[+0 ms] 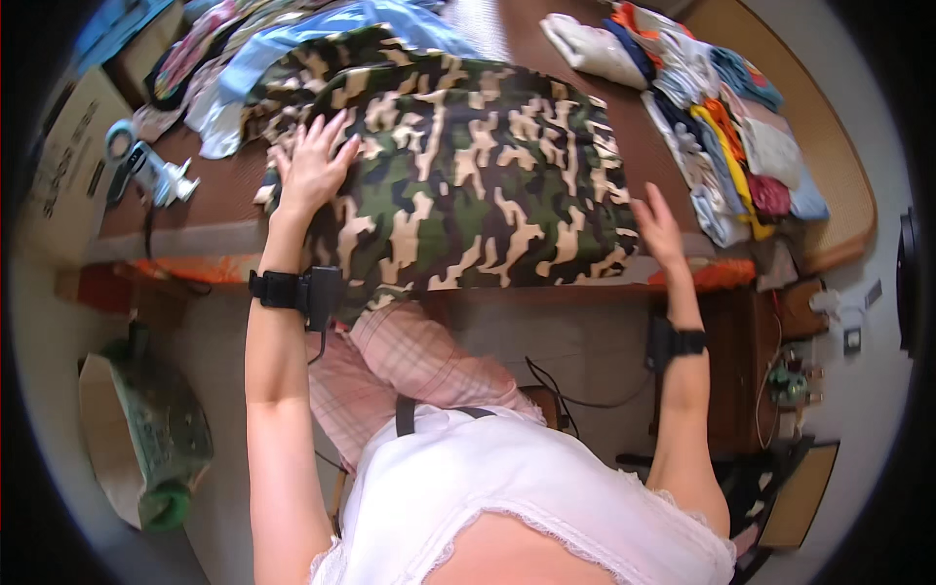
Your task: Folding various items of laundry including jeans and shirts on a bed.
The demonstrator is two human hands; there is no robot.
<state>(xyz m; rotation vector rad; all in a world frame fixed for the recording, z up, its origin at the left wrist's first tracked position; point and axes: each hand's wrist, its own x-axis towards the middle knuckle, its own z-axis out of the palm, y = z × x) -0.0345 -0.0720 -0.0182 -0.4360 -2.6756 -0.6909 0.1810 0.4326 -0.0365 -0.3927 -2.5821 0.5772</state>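
Observation:
A camouflage cloth garment (468, 175) in green, black and tan lies spread over the brown mat in front of me, its near edge reaching the bed's edge. On its left part rests my left hand (314, 164), fingers apart and palm down. My right hand (658, 223) is at the garment's right edge, fingers extended and holding nothing; whether it touches the cloth I cannot tell. Both wrists wear black straps with a small device.
Piled clothes (219, 66) lie at the back left, folded clothes (724, 146) at the right. A handheld device (150, 172) lies near a cardboard box (73, 161) at the left. A green bag (157, 431) stands on the floor; a black cable (607, 404) runs below the bed.

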